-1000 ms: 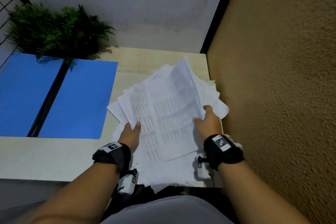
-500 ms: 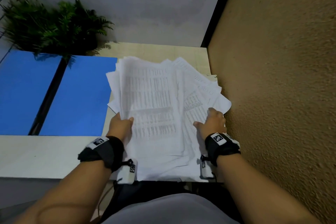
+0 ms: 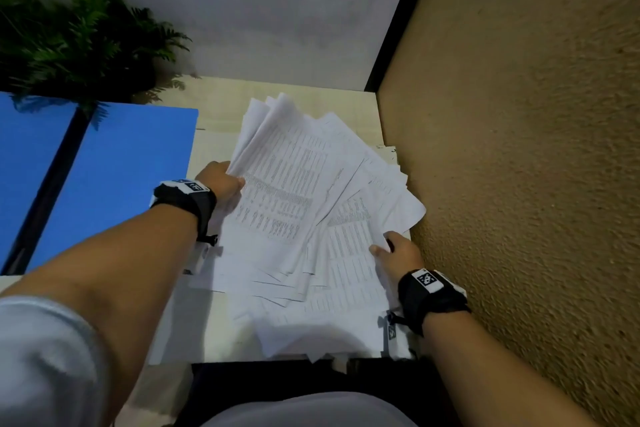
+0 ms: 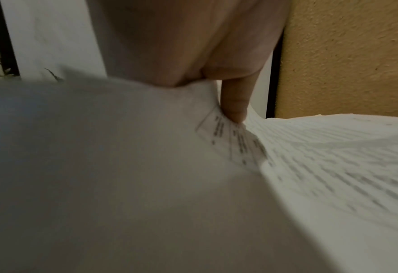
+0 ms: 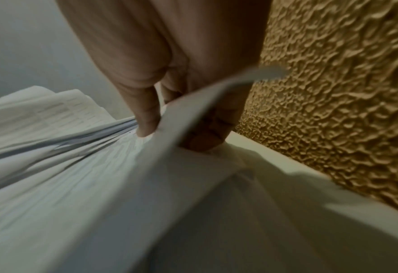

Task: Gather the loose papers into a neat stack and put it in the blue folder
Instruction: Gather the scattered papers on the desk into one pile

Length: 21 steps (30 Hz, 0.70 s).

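Loose papers fanned, long axis running away and slightly left on counter. Left hand pinches left edge; right hand grips near-right corner. Blue folder lies open, left.

Office-type desk corner, likely study or workspace. Pale wood-laminate worktop tucked into corner: plain white wall at far side, rough-textured tan wall on right, black vertical trim between them. Printed sheets with table-like rows, papers, fanned in loose heap across worktop. Open blue folder flat at left. Green fern-like plant at far left. Thin dark horizontal lines at far left edge in left wrist view; what they are cannot be told.
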Each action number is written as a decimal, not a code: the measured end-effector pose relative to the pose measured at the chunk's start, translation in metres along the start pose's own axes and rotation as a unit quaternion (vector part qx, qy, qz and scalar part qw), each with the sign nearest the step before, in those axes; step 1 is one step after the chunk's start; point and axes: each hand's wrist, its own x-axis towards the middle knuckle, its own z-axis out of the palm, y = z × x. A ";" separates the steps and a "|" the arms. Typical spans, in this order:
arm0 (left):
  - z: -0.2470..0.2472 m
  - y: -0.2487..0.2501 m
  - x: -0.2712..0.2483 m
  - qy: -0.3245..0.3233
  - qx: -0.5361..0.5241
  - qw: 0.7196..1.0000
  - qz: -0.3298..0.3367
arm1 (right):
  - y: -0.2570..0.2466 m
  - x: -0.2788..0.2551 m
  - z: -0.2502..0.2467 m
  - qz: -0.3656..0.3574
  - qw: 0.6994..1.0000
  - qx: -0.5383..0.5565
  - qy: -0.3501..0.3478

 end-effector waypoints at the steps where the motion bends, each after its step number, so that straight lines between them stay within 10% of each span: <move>1: 0.000 -0.002 0.000 0.009 0.010 1.000 0.004 | 0.001 0.001 0.000 0.002 1.000 0.016 -0.011; 9: -0.004 -0.008 -0.007 -0.049 -0.069 0.996 0.009 | -0.008 0.007 0.015 0.003 0.999 -0.026 -0.028; 15: -0.005 -0.012 -0.020 0.106 -0.118 0.985 0.062 | -0.011 0.007 0.013 0.023 1.000 0.014 0.001; 21: 0.001 -0.046 -0.039 0.082 -0.323 0.941 -0.054 | 0.001 0.003 0.003 0.069 0.989 0.085 0.101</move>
